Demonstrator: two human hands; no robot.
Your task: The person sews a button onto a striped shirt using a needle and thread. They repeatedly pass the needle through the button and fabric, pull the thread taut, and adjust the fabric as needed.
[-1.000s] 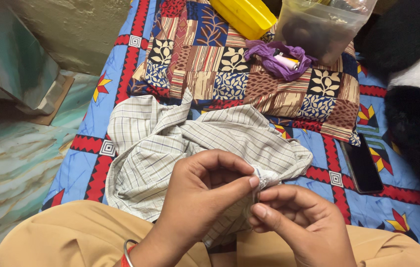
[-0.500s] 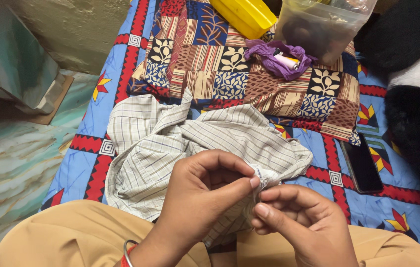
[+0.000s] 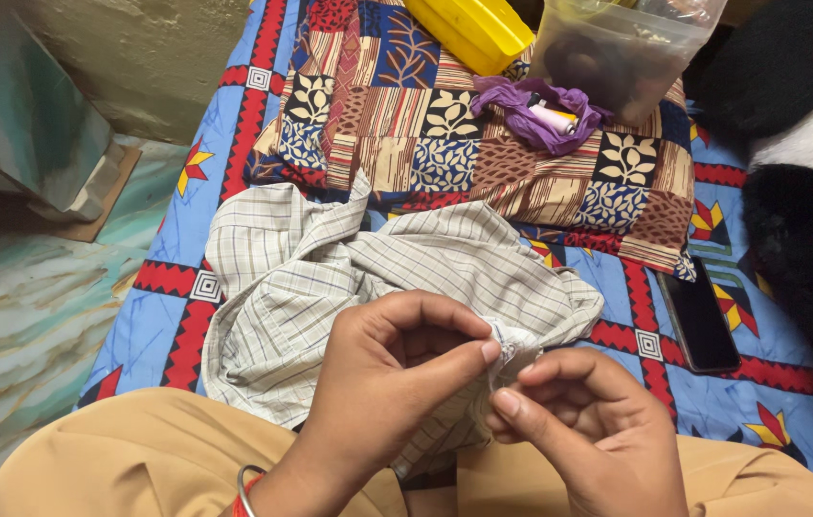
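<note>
Checked shirt (image 3: 330, 278): pale grey-cream fabric with fine grid lines, crumpled in a heap on the bed sheet (image 3: 162, 316) and trailing onto the person's lap; one fold is lifted between both hands.

Left hand (image 3: 382, 383): grip closed on the raised fold, thumb and forefinger pressed together at its edge. A metal bangle with a red band sits at the wrist.

Right hand (image 3: 583, 426): fingers curled, fingertips pinched together at the same fold, touching the left thumb tip. Whether anything small lies between them cannot be told.

Bed sheet: blue, with red zigzag borders and star motifs.

Patchwork pillow (image 3: 483, 144): leaf and stripe panels in brown, cream and navy, beyond the shirt.

Purple cloth (image 3: 535, 120): bunched on the pillow around a white spool.

Clear plastic bag (image 3: 622, 48): top of view, dark contents.

Yellow container (image 3: 473, 29): beside the bag, at its left.

Dark phone (image 3: 700, 321): flat on the sheet, screen blank, right of the shirt.
</note>
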